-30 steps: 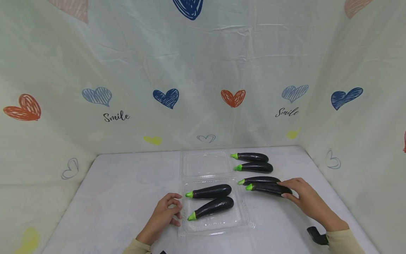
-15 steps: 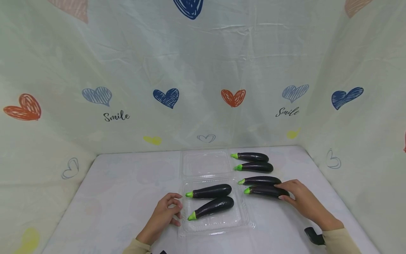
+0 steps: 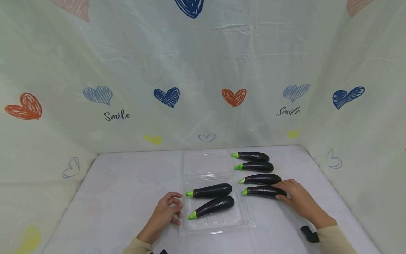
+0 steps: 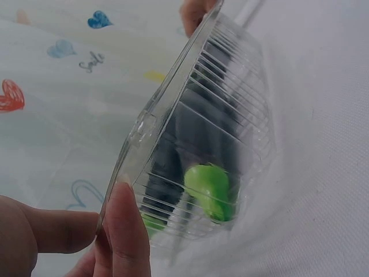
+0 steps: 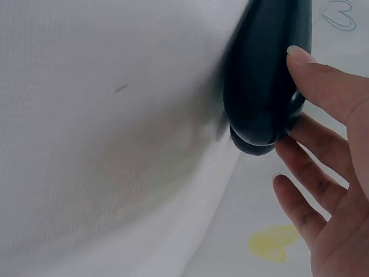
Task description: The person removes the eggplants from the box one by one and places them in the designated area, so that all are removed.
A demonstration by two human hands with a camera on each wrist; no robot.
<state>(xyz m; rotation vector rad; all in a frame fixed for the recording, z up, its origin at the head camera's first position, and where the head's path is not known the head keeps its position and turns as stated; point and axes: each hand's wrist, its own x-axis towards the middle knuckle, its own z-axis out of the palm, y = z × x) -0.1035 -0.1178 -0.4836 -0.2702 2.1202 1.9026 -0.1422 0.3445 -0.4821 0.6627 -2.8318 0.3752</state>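
A clear plastic clamshell container (image 3: 219,223) lies open on the table, its lid (image 3: 206,164) folded back. Two dark eggplants lie in its base, a rear eggplant (image 3: 213,191) and a front eggplant (image 3: 215,206), green stems to the left. My left hand (image 3: 165,213) pinches the container's left rim between thumb and fingers (image 4: 128,231). Right of the container, my right hand (image 3: 296,197) holds the rounded end of another eggplant (image 3: 261,191), thumb on one side and fingers on the other. The right wrist view shows this eggplant (image 5: 265,75) close up.
Behind the held eggplant lies another eggplant (image 3: 261,179), and farther back are two more, a middle eggplant (image 3: 257,166) and a rearmost eggplant (image 3: 253,156). A black wrist-worn device (image 3: 309,234) shows beside the right sleeve. A heart-printed curtain (image 3: 203,70) surrounds the white table (image 3: 127,190).
My right hand has shifted a little left and toward me with the eggplant, which now lies apart from the one behind it. The left hand has stayed at the container's rim.
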